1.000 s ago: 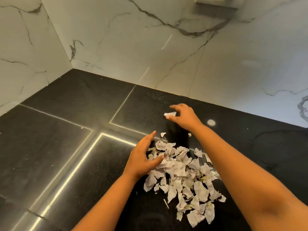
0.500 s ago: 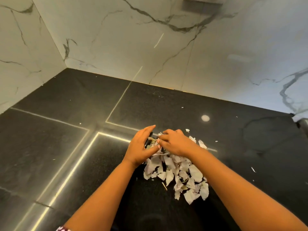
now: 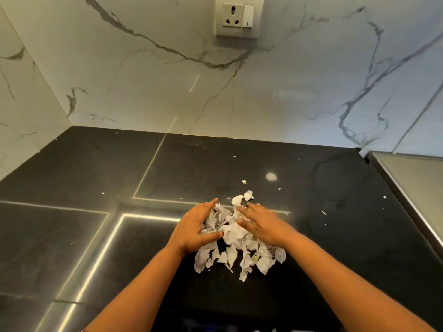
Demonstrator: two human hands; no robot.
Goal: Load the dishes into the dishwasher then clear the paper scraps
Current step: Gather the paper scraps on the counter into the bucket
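Observation:
A heap of torn white paper scraps [image 3: 236, 256] lies on the black stone counter [image 3: 72, 236] in front of me. My left hand [image 3: 196, 227] presses against the heap's left side with straight fingers and the thumb laid across the paper. My right hand [image 3: 260, 222] lies flat on the heap's right side, fingers pointing left. The two hands cup the pile between them. A few loose scraps [image 3: 242, 198] sit just beyond my fingertips, and tiny bits [image 3: 244, 181] dot the counter farther back.
Marble-look walls [image 3: 143, 87] meet in a corner at the back left. A wall socket with a switch [image 3: 237, 16] is high on the back wall. A steel edge [image 3: 407, 188], perhaps a sink or an appliance, borders the counter at the right.
My right hand came back from the far scrap and settled on the heap. Both hands have pushed the scraps into a tighter pile. The camera tilted up, showing the socket.

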